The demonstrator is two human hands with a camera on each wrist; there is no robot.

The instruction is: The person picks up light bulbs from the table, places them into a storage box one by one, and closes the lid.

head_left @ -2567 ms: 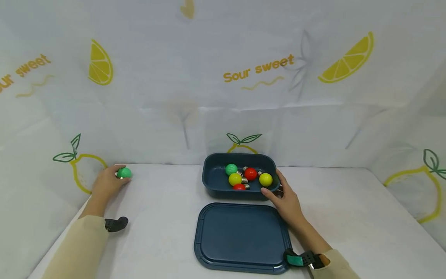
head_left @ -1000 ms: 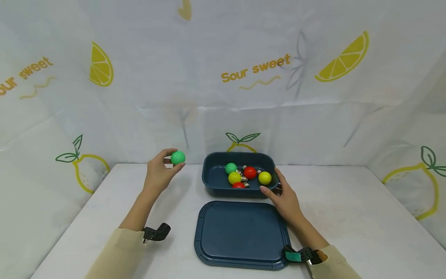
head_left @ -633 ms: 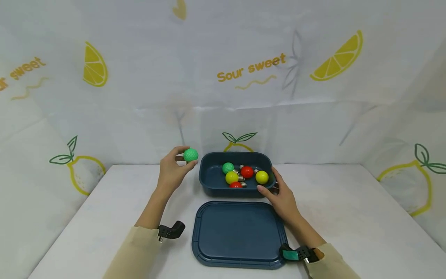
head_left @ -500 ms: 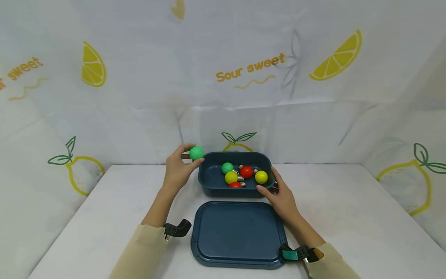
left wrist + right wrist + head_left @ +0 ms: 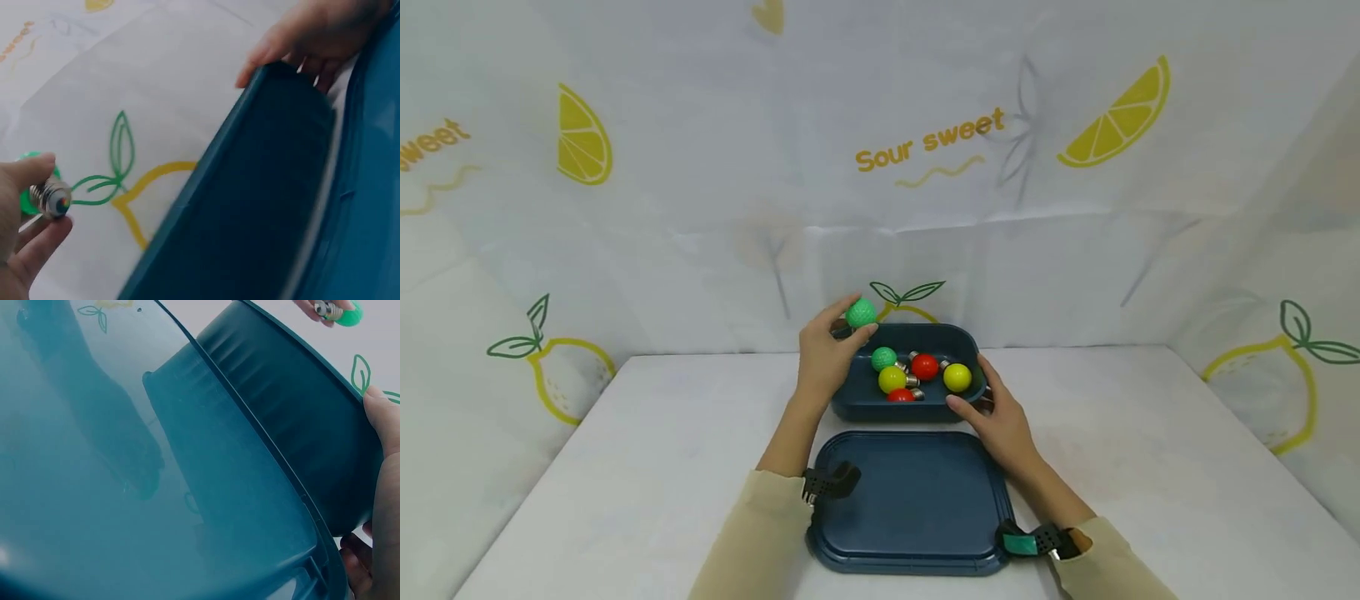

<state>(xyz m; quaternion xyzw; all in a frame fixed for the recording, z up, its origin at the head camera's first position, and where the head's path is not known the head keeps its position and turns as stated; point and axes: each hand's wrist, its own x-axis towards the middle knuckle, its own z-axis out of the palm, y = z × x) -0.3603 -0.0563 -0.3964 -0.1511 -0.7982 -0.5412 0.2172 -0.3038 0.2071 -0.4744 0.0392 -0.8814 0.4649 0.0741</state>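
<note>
My left hand (image 5: 826, 357) pinches a green light bulb (image 5: 861, 313) between thumb and fingers, above the back left rim of a dark blue box (image 5: 895, 413). In the left wrist view the metal screw base of this bulb (image 5: 51, 199) faces the camera. Inside the box lie a textured green bulb (image 5: 883, 359), two yellow bulbs (image 5: 957, 377) and two red ones (image 5: 925, 367). At the box's front right corner, my right hand (image 5: 1009, 429) grips the wall, its thumb (image 5: 380, 409) on the rim and its fingers round the side.
A flat dark blue lid (image 5: 910, 508) lies on the white table (image 5: 1112, 467) just in front of the box, beneath my left wrist strap. A white sheet printed with lemons (image 5: 737, 208) hangs behind and at both sides.
From the far left of the table my left hand has carried the green bulb rightward and up to the box. My right hand stays on the box corner; the view has shifted slightly.
</note>
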